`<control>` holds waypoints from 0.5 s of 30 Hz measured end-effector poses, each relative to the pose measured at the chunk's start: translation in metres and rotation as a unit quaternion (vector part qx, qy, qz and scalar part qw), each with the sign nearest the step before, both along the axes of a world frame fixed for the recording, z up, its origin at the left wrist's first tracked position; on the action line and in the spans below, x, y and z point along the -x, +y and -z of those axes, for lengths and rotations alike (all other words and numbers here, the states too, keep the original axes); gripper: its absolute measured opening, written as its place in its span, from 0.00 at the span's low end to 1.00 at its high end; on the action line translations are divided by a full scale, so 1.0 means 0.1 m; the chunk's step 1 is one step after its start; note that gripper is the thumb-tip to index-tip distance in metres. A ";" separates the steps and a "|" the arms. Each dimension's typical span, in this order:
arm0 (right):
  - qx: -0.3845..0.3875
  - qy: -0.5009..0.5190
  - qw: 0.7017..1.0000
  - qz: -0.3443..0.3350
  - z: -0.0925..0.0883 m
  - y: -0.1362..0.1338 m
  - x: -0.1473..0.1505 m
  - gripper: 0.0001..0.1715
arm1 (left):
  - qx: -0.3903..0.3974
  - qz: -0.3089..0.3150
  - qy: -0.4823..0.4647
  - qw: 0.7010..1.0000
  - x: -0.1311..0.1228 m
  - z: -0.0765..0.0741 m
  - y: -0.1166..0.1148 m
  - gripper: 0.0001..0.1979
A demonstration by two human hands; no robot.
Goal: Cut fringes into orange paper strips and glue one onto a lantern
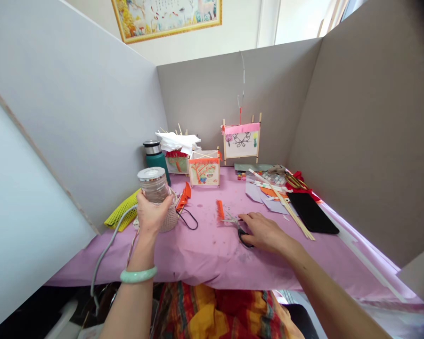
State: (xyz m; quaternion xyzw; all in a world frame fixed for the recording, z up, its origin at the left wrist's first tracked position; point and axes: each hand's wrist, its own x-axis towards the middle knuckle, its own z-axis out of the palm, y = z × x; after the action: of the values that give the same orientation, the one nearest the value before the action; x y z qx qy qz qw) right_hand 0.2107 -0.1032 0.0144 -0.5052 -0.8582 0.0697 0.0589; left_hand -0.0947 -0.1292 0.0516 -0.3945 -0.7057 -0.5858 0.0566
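Note:
My left hand (152, 214) is wrapped around a clear jar (154, 190) with a silver lid, its lower part in a knitted sleeve (169, 219). The jar stands upright at the left of the table. My right hand (263, 230) lies low over the cloth with its fingers stretched out, right beside black-handled scissors (245, 238). Its thumb is near the scissor handles; whether they touch is hard to make out. The scissor blades point left, toward a fringed orange paper strip (220, 210).
Decorated lanterns (205, 172) on stick frames stand at the back; another lantern (242, 141) hangs from a wire. A green bottle (154, 157) and yellow mesh (122, 209) are left. Wooden sticks (293, 214), paper scraps (275, 205) and a black phone (313, 212) lie right. Grey partitions (233, 89) enclose the table.

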 end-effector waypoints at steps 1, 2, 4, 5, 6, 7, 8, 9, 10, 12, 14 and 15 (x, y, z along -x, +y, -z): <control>0.000 0.000 1.000 0.001 0.00 0.00 0.00 0.32 | -0.003 0.003 0.000 1.000 0.00 0.01 0.00 0.35; 0.000 0.000 1.000 0.001 0.00 0.00 0.00 0.31 | -0.008 0.005 0.000 1.000 0.00 0.02 0.00 0.34; -0.002 0.000 1.000 0.000 -0.01 -0.01 0.01 0.31 | -0.018 0.010 0.005 1.000 0.00 0.04 0.00 0.33; -0.003 0.000 1.000 0.000 -0.01 -0.01 0.01 0.31 | -0.023 0.013 0.007 1.000 -0.01 0.04 0.00 0.32; -0.004 0.000 1.000 -0.002 -0.01 -0.01 0.00 0.31 | -0.028 0.014 0.009 0.999 -0.01 0.05 0.00 0.31; -0.004 -0.001 1.000 -0.003 -0.01 -0.01 0.00 0.31 | -0.031 0.015 0.011 0.999 -0.01 0.06 0.01 0.31; -0.004 -0.001 1.000 -0.004 -0.01 0.00 0.00 0.32 | -0.033 0.015 0.011 0.999 -0.01 0.06 0.01 0.30; -0.004 -0.001 1.000 -0.006 -0.01 0.00 0.00 0.32 | -0.035 0.017 0.011 0.999 -0.01 0.07 0.01 0.30; -0.003 -0.001 1.000 -0.008 -0.01 0.00 -0.01 0.32 | -0.037 0.020 0.013 0.999 0.00 0.08 0.01 0.30; -0.002 -0.002 1.000 -0.011 -0.02 0.00 -0.01 0.32 | -0.038 0.028 0.017 0.999 0.02 0.09 0.01 0.30; -0.002 -0.003 1.000 -0.012 -0.02 0.00 -0.01 0.33 | -0.035 0.040 0.020 0.998 0.05 0.10 -0.01 0.29; -0.002 -0.003 1.000 -0.012 -0.02 0.00 -0.01 0.33 | -0.031 0.049 0.020 0.998 0.06 0.09 -0.01 0.29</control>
State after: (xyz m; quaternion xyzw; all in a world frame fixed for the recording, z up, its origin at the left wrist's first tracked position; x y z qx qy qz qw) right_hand 0.2120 -0.1029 0.0160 -0.4947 -0.8647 0.0671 0.0559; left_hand -0.1012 -0.1305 0.0424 -0.4384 -0.6658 -0.6014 0.0543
